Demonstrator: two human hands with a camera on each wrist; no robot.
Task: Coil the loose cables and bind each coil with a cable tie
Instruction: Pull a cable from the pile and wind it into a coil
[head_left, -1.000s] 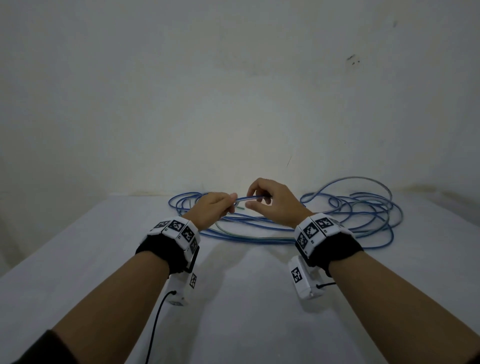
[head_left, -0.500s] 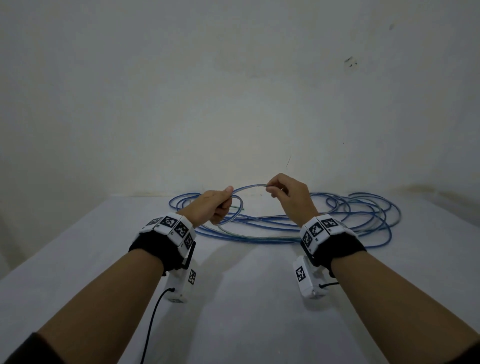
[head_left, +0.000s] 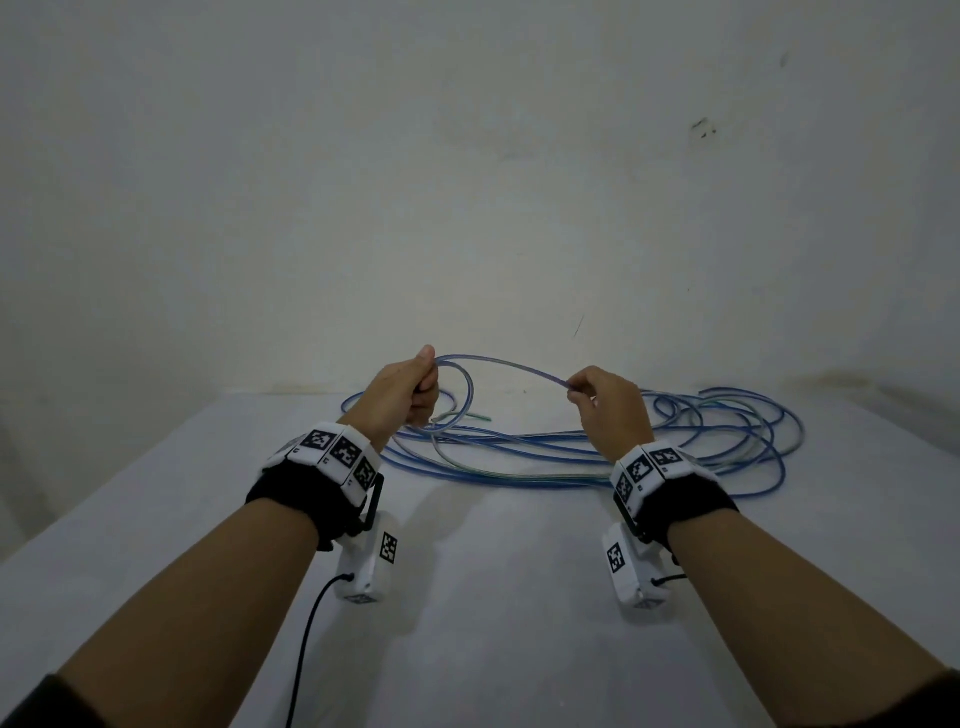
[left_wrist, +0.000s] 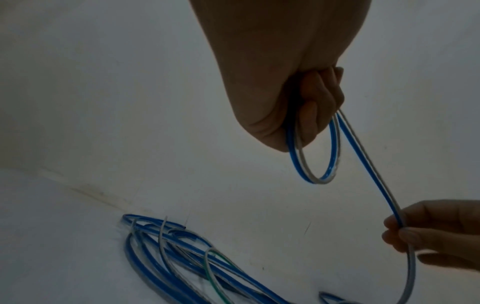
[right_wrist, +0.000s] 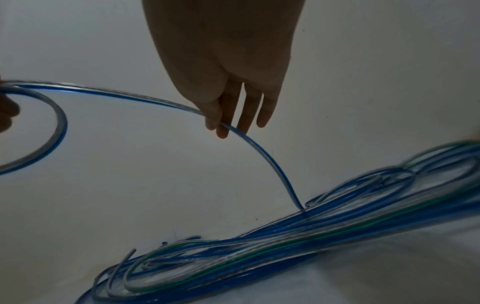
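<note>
A long blue-and-clear cable (head_left: 524, 368) lies in a loose tangle (head_left: 701, 436) on the white table. My left hand (head_left: 410, 387) is raised above the table and grips a small loop of the cable (left_wrist: 315, 162) in its fist. My right hand (head_left: 605, 400) pinches the same cable (right_wrist: 145, 96) between thumb and forefinger, about a hand's width to the right. A stretch of cable arcs between the two hands. From the right hand the cable (right_wrist: 272, 164) drops to the pile (right_wrist: 259, 242). No cable tie is visible.
The white table (head_left: 493, 597) runs back to a plain pale wall (head_left: 467, 182). A thin green-striped wire (head_left: 475, 415) lies among the blue strands. A black lead (head_left: 306, 639) hangs from the left wrist camera.
Both hands have risen and moved apart. The left hand now holds a small loop in its fist, and the cable between the hands has drawn out longer.
</note>
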